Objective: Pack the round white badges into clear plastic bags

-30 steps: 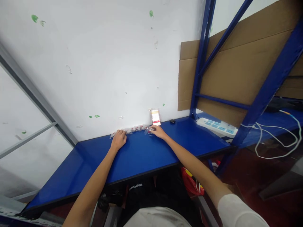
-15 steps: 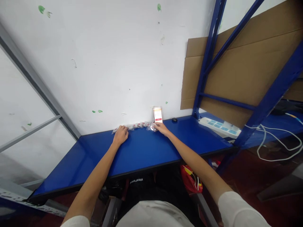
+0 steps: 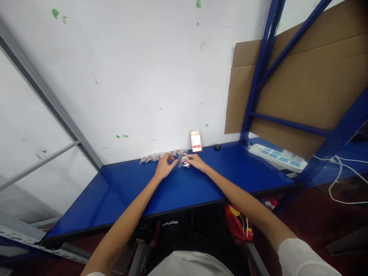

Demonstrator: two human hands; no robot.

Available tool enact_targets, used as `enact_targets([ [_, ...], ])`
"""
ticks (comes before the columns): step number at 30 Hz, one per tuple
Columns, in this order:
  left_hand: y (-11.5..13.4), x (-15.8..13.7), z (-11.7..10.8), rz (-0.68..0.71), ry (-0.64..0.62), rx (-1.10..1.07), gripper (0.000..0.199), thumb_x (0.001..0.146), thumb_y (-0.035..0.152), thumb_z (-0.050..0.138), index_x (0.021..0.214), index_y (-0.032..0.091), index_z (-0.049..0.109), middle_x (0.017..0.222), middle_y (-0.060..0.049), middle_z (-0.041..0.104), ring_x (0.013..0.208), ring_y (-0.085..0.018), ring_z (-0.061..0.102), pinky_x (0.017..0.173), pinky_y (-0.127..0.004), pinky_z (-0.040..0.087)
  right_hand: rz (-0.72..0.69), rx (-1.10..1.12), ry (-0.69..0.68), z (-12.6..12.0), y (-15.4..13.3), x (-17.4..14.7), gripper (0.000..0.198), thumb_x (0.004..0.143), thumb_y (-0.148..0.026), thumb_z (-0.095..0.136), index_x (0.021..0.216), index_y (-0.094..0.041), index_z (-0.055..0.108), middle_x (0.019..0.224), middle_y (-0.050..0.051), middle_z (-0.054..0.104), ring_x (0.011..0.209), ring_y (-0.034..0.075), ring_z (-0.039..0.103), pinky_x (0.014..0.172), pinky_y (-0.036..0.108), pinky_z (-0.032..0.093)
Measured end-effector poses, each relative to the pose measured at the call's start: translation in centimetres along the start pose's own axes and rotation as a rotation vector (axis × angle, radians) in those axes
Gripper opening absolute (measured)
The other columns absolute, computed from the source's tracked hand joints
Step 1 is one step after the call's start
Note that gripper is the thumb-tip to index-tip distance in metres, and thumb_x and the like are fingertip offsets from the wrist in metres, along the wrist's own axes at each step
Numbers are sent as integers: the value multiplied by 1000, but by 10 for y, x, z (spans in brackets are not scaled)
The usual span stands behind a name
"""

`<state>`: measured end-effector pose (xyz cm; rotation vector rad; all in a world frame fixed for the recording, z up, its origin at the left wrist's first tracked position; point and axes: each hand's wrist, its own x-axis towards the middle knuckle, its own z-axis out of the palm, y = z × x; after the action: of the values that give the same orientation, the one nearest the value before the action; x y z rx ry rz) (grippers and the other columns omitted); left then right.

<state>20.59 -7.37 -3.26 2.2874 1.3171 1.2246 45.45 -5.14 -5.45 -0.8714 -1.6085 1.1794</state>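
Note:
My right hand [image 3: 196,162] holds a small clear packet [image 3: 184,161] just above the blue shelf surface [image 3: 184,184], near the white wall. My left hand [image 3: 165,165] has come up beside it, and its fingers reach toward the packet's left side. A row of several small clear packets with red marks [image 3: 156,156] lies along the wall to the left of both hands. A small white card with a red band [image 3: 196,141] leans upright against the wall just behind my right hand.
A small black object [image 3: 217,147] lies by the wall to the right. A white power strip [image 3: 276,156] with a white cable [image 3: 342,180] sits further right, behind the blue rack posts [image 3: 258,73]. Brown cardboard [image 3: 301,84] backs the rack. A red bag [image 3: 238,224] lies under the shelf.
My left hand left the end of the packet row and moved right to meet my right hand. My right hand drew a packet slightly away from the wall.

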Motion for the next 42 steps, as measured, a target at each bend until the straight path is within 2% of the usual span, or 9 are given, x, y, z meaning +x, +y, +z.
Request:
enact_targets([
  [3, 15, -5, 24, -34, -36, -45, 47, 86, 52, 81, 122, 25, 66, 107, -7, 76, 92, -25, 72, 83, -38, 57, -8, -4, -8, 3, -2, -1, 27, 88, -40, 79, 100, -16, 84, 89, 6, 80, 68, 18, 69, 63, 28, 61],
  [6, 16, -9, 33, -69, -43, -85, 32, 89, 45, 76, 112, 25, 68, 99, -5, 77, 86, -23, 72, 79, -37, 57, -14, -31, -42, 3, -4, -1, 28, 89, -40, 78, 104, -16, 85, 90, 6, 80, 64, 16, 68, 62, 28, 60],
  [9, 9, -11, 34, -105, -14, -174, 17, 91, 33, 69, 105, 25, 69, 93, -4, 77, 84, -21, 72, 78, -35, 57, 4, -55, -47, 3, -6, -3, 27, 89, -37, 78, 105, -16, 86, 91, 6, 81, 62, 16, 67, 58, 28, 59],
  [12, 4, -11, 32, -134, 11, -251, 16, 89, 27, 67, 104, 24, 70, 93, -4, 77, 86, -21, 74, 79, -33, 58, 25, -42, -49, 3, -9, -4, 27, 90, -34, 78, 108, -16, 86, 92, 7, 81, 63, 17, 67, 58, 29, 60],
  [17, 11, -13, 30, -156, -63, -315, 26, 98, 41, 63, 117, 24, 67, 93, -5, 78, 80, -22, 74, 72, -33, 58, 13, -24, -68, 6, -14, -7, 30, 88, -40, 81, 106, -16, 86, 91, 7, 81, 64, 17, 67, 58, 30, 60],
  [24, 18, -13, 29, -107, 4, -199, 24, 98, 49, 66, 103, 26, 70, 89, -4, 78, 83, -23, 75, 78, -34, 58, -19, 4, -149, 7, -18, -11, 39, 90, -49, 80, 110, -16, 86, 87, 6, 80, 65, 18, 68, 60, 29, 59],
  [33, 2, -7, 29, -255, 0, -510, 25, 91, 33, 66, 108, 17, 74, 93, -6, 80, 69, -18, 73, 62, -29, 60, 59, 83, -31, -1, -12, -6, 36, 86, -40, 87, 112, -15, 83, 90, 6, 79, 66, 15, 67, 59, 27, 61],
  [39, -5, -4, 27, -341, -6, -708, 33, 86, 36, 71, 110, 13, 73, 98, -10, 80, 76, -21, 75, 61, -31, 62, 109, 271, -88, -6, -6, -3, 44, 79, -34, 94, 116, -16, 80, 103, 9, 80, 84, 18, 73, 68, 26, 65],
  [42, -3, -4, 27, -350, 4, -726, 35, 85, 38, 74, 109, 13, 71, 97, -11, 80, 72, -19, 74, 57, -28, 58, 109, 257, -14, -6, -5, -2, 41, 76, -32, 97, 109, -15, 81, 98, 8, 80, 76, 15, 71, 64, 23, 63],
])
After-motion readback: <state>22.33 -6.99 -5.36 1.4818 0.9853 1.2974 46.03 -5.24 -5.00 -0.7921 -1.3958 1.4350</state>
